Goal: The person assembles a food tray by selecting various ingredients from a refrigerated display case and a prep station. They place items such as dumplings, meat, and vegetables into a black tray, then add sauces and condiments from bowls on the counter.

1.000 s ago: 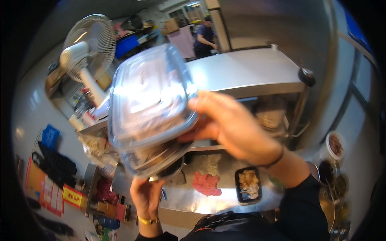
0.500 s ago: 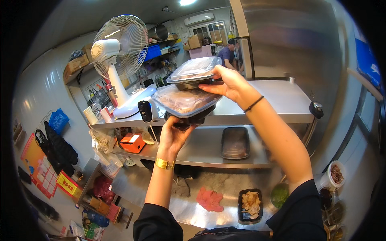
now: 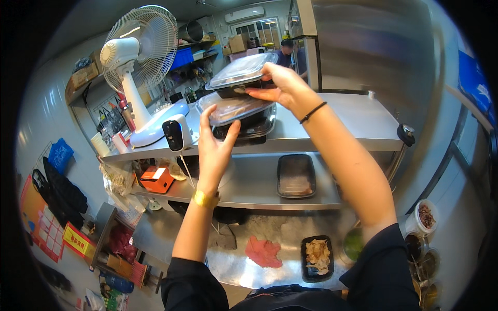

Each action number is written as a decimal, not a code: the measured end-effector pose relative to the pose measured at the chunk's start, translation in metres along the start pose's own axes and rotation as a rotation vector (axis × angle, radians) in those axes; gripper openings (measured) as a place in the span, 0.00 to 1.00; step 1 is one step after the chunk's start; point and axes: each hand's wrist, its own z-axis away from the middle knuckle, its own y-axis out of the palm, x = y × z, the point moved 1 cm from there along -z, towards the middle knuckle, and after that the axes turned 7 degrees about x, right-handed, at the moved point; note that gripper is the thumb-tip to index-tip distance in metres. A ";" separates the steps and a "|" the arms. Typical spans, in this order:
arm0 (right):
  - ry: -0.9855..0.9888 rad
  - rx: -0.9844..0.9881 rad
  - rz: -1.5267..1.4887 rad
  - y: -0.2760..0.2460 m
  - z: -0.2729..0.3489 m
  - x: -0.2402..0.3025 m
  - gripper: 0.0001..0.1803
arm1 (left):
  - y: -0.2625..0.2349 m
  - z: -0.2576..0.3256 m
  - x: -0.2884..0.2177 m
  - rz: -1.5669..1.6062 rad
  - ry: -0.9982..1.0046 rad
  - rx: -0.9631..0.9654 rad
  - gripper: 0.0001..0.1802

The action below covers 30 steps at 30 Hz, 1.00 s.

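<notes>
My right hand (image 3: 282, 88) pinches the edge of a black food container with a clear lid (image 3: 241, 71), holding it tilted above the others. Under it is another lidded black container (image 3: 236, 106) with brownish food showing through its lid. My left hand (image 3: 215, 137) grips the near left corner of this lower container, forefinger up by the lid and thumb at its front side. A further black rim (image 3: 259, 136) shows beneath, partly hidden, at the edge of the steel upper shelf (image 3: 337, 122).
A white fan (image 3: 129, 67) and a small black-and-white device (image 3: 176, 132) stand left. A lidded container (image 3: 295, 176) lies on the lower shelf. Below are a red cloth (image 3: 263, 252) and an open tray of food (image 3: 317, 258). A person (image 3: 285, 54) is at the back.
My left hand has risen from beneath the lower container to its near left corner, forefinger and thumb now showing. Both containers appear higher and slightly left, and the whole view has shifted.
</notes>
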 end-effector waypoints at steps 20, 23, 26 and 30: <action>0.105 -0.347 1.465 -0.147 0.167 -0.142 0.19 | 0.018 -0.004 -0.034 -0.324 0.535 -0.217 0.35; 0.215 -0.661 1.785 -0.210 0.184 -0.238 0.20 | 0.044 -0.015 -0.056 -0.507 0.574 -0.034 0.32; 0.418 -0.661 0.873 -0.215 0.165 -0.245 0.17 | 0.065 -0.022 -0.043 -0.705 0.531 0.052 0.21; 0.502 -0.386 0.232 -0.226 0.158 -0.245 0.05 | 0.085 -0.021 -0.028 -0.765 0.494 -0.009 0.15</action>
